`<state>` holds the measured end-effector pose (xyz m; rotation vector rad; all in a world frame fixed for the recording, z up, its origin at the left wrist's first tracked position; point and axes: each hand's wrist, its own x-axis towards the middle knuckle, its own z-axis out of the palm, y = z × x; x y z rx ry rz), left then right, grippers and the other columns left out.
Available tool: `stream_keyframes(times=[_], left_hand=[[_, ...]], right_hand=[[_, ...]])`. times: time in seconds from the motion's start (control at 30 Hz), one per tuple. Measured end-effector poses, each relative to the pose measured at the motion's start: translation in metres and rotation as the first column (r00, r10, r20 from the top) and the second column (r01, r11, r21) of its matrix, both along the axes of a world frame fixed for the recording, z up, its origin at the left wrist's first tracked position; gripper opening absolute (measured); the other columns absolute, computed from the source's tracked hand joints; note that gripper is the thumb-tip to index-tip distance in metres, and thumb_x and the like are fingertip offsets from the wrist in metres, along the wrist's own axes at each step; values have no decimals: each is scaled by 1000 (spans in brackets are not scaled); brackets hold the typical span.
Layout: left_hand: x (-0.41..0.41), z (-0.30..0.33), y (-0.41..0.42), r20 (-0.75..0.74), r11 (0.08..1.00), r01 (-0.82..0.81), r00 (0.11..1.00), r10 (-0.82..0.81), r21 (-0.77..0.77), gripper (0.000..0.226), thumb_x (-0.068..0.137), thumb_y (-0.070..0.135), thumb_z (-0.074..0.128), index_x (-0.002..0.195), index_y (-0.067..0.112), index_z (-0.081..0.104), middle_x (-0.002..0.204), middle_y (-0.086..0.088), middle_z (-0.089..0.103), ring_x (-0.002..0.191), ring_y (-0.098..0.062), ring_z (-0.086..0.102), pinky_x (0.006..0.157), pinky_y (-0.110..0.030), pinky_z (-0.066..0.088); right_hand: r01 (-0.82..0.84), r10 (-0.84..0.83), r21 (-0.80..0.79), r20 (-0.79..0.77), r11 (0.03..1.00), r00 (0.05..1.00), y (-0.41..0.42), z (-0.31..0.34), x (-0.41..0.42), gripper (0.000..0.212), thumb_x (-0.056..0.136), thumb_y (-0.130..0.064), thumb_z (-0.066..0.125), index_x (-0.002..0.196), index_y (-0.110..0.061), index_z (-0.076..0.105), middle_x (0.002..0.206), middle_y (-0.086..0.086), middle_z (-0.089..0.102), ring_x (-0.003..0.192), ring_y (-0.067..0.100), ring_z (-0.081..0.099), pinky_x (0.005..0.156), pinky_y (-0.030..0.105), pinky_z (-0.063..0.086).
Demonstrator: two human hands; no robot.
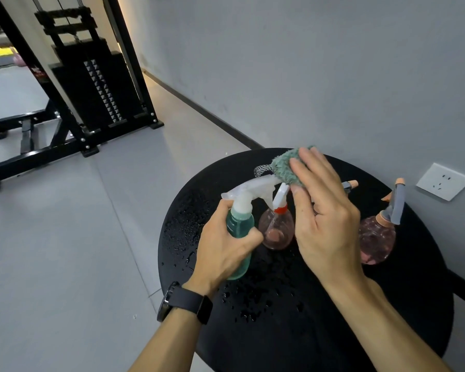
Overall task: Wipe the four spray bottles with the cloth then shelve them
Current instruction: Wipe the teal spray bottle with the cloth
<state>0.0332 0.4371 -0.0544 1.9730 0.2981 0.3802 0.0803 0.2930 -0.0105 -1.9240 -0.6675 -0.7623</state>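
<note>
The left hand grips the green bottle above the bench. The right hand holds the cloth against its nozzle.

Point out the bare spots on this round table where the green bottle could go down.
Free: the wet left part of the round table, beside the left hand, and the near part between the forearms. Crowded: the far middle and right, where the red-capped bottle and orange-capped bottle stand.
</note>
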Motion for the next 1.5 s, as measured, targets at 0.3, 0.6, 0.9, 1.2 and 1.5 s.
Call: stream_keyframes(times=[0.3,0.6,0.9,1.2,1.5], left_hand=[[0,-1,-5,1,992,-10,1000,10,123,48,66,61,57,85,17,51,76,2,62,64,-13,52,61,-33,50],[-1,1,3,70,993,-49,997,41,105,21,82,48,73,89,33,60,92,10,58,85,-5,56,72,-13,40],[0,5,4,-16,944,-13,1000,8,-329,36,82,42,74,108,22,59,103,9,73,94,-3,69,73,-12,49],[4,1,7,-5,857,105,992,-124,-504,29,99,36,57,118,17,67,112,-9,74,107,-28,70,94,-44,55],[5,1,5,50,860,96,995,-82,-501,16,101,15,55,114,8,62,101,-14,70,92,-23,64,81,-40,56]], right_hand=[[-225,221,-228,-45,947,974,27,-4,-19,41,91,9,56,131,-1,58,145,8,49,143,14,32,116,32,31],[-47,31,-102,-157,994,987,1,-5,6,36,97,-2,52,133,-4,56,144,2,50,141,10,36,116,22,27],[13,36,191,-252,982,967,0,7,4,34,98,-5,53,130,-12,60,137,-15,48,134,0,42,104,37,45],[-75,78,76,-30,994,997,20,3,-15,33,97,-4,51,129,1,58,141,7,52,137,17,43,113,29,36],[-121,127,-116,45,986,991,38,-24,-24,34,94,4,55,127,4,59,139,14,53,139,23,41,113,36,37]])
